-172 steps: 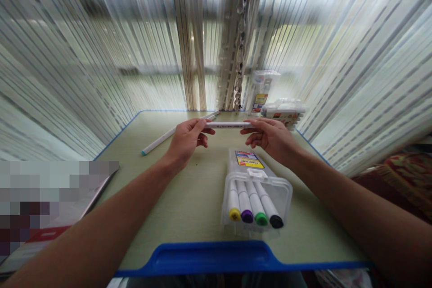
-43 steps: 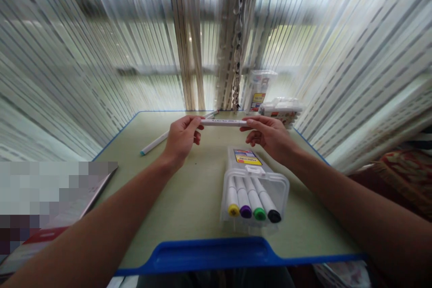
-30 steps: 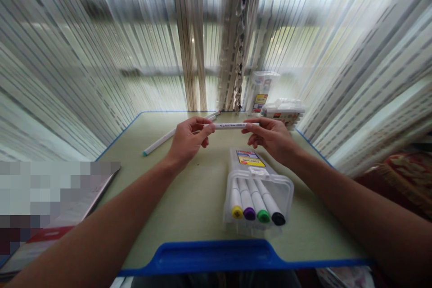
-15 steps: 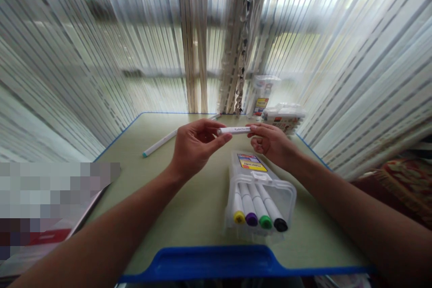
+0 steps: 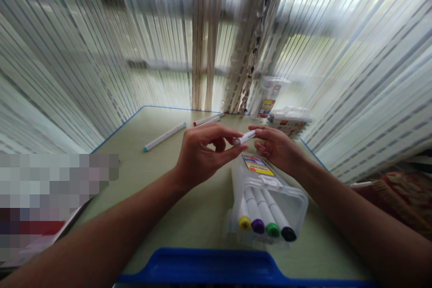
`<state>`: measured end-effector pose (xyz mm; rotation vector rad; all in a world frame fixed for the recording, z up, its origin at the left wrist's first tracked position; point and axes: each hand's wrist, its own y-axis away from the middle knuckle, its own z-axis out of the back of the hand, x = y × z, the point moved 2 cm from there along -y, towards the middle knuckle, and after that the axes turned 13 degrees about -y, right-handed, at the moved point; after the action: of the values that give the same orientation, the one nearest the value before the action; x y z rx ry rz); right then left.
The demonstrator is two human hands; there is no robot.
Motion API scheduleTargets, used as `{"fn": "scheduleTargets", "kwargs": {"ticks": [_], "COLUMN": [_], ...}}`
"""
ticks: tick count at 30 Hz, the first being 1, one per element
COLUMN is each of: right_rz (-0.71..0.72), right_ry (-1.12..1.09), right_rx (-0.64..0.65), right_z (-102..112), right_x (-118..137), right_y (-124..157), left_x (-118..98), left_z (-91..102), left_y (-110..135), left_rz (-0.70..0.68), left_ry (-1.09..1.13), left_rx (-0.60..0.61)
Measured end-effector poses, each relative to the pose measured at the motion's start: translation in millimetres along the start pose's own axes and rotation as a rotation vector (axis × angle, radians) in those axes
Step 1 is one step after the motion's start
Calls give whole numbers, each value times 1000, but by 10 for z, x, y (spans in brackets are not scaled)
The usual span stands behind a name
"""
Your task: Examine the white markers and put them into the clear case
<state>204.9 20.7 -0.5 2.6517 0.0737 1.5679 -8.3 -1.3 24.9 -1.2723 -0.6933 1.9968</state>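
Note:
A white marker (image 5: 245, 137) with small print on its barrel is held above the table between my two hands. My left hand (image 5: 211, 148) pinches its near end between thumb and fingertips. The far end sits in the fingers of my right hand (image 5: 275, 144), which hides that end. Below them lies a clear plastic case (image 5: 302, 207), its open end facing me. Inside it are a yellow-ended marker (image 5: 245, 222), a purple-ended one (image 5: 258, 226), a green-ended one (image 5: 272, 229) and a black-ended one (image 5: 289, 233).
Loose on the table (image 5: 148, 180) are a teal-tipped marker (image 5: 165, 137) and a red-ended marker (image 5: 207, 119), with another partly hidden. An upright clear case (image 5: 270, 99) and a filled case (image 5: 290, 119) stand at the back right. A blue ledge (image 5: 212, 265) edges the front.
The marker between my hands has turned so its near end points more towards me. Both hands appear further right, and the loose markers at the back show more as the view shifts.

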Motion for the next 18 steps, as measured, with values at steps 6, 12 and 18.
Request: {"fn": "scheduleTargets", "kwargs": {"ticks": [6, 12, 18], "right_rz": [-4, -6, -11], "right_ry": [31, 55, 39], "right_rx": [-6, 21, 44], "right_z": [-9, 14, 46], "right_x": [-6, -33, -49], "right_y": [4, -20, -41], "left_x": [5, -26, -14], "left_z": [-25, -55, -89], "left_y": [19, 18, -33], "left_rz": [56, 166, 331], "left_ry": [30, 155, 463], "left_rx": [18, 20, 115]}}
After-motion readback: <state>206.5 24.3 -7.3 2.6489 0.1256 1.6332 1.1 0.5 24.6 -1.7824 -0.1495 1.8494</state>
